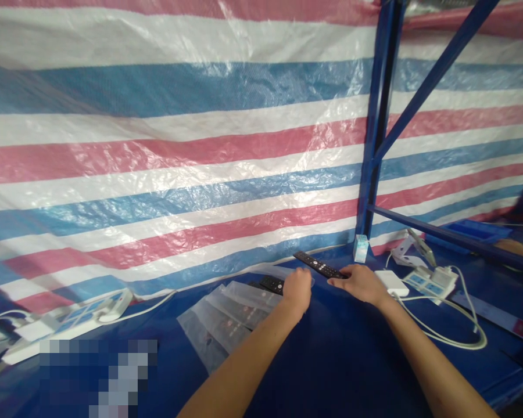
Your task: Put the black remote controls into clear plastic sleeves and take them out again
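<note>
My right hand (362, 283) grips the near end of a long black remote control (319, 266), which points away to the upper left over the blue table (331, 360). My left hand (297, 289) is curled shut, its knuckles up, at the end of a second black remote (271, 284) that lies partly in a clear plastic sleeve (244, 297). More clear sleeves (213, 331) lie fanned out to the left of that hand.
A striped red, white and blue tarp (178, 145) hangs right behind the table. A blue steel post (381, 116) stands at the right. White adapter (392, 283), power strip (431, 280) and cables (444, 331) lie right; another power strip (74, 318) left. A small box (361, 248) stands by the post.
</note>
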The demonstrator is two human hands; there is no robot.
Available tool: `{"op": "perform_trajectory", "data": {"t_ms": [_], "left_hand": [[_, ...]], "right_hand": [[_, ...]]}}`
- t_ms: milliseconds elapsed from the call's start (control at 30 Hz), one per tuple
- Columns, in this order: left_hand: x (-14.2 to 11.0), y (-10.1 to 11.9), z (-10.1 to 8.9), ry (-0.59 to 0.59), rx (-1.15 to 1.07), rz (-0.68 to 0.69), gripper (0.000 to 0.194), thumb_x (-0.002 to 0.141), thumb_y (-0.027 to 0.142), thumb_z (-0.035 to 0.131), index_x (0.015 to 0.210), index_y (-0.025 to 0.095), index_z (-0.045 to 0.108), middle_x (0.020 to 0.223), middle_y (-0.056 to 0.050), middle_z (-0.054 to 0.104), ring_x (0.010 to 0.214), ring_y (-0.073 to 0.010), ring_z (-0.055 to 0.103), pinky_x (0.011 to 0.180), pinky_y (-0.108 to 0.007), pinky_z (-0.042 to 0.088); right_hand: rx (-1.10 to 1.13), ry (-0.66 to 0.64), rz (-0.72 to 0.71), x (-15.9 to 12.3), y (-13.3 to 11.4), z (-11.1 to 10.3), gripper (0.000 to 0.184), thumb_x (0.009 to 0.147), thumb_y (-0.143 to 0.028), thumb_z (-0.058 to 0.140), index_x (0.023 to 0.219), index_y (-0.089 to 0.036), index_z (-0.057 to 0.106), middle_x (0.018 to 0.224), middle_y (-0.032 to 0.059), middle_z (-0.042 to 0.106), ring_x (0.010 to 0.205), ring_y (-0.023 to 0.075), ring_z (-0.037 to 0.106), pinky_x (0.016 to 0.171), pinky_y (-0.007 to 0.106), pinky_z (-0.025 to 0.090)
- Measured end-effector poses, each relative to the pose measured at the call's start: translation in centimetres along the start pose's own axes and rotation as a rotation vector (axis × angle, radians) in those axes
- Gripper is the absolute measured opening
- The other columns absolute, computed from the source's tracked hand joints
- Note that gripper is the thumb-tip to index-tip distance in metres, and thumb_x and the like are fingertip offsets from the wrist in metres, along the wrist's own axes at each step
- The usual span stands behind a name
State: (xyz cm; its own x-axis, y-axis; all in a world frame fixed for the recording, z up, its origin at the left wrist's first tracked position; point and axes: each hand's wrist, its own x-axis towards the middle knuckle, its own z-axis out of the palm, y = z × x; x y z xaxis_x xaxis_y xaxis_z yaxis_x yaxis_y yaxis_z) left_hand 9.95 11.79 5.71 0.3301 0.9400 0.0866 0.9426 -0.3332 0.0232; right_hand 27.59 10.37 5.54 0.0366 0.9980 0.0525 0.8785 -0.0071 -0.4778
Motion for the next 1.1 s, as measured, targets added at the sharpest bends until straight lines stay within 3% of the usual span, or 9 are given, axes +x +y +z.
{"op": "perform_trajectory", "data": {"t_ms": [267, 600, 1100], "left_hand": [[2.6, -0.1, 0.6, 0.016, -0.084, -0.108, 0.028, 0.091, 0.015, 0.040, 0.100, 0.012, 0.067, 0.103, -0.016, 0.068, 0.097, -0.0259, 0.066, 0.084, -0.034, 0.050], [4.9, -2.1, 0.7, 0.003, -0.153, -0.249, 0.027, 0.090, 0.020, 0.046, 0.102, 0.013, 0.069, 0.105, -0.016, 0.069, 0.102, -0.0236, 0.065, 0.086, -0.029, 0.050], [3.1, -0.9, -0.3, -0.076, -0.032, -0.110, 0.026, 0.084, 0.009, 0.050, 0.103, 0.010, 0.068, 0.107, -0.021, 0.066, 0.103, -0.0270, 0.064, 0.089, -0.033, 0.049]], "right_hand": [[0.122, -0.032, -0.045, -1.6, 3.7, -1.2, 0.043, 0.070, -0.059, 0.056, 0.059, -0.018, 0.065, 0.052, -0.0010, 0.057, 0.054, 0.0151, 0.054, 0.049, 0.025, 0.028], [0.194, -0.084, -0.110, -2.1, 4.5, -1.8, 0.040, 0.068, -0.056, 0.060, 0.066, -0.018, 0.070, 0.060, 0.0010, 0.062, 0.061, 0.0174, 0.055, 0.053, 0.025, 0.034], [0.125, -0.100, -0.133, -1.9, 3.3, -0.8, 0.036, 0.066, -0.052, 0.063, 0.066, -0.017, 0.071, 0.062, 0.0014, 0.065, 0.060, 0.0167, 0.058, 0.051, 0.025, 0.032]]}}
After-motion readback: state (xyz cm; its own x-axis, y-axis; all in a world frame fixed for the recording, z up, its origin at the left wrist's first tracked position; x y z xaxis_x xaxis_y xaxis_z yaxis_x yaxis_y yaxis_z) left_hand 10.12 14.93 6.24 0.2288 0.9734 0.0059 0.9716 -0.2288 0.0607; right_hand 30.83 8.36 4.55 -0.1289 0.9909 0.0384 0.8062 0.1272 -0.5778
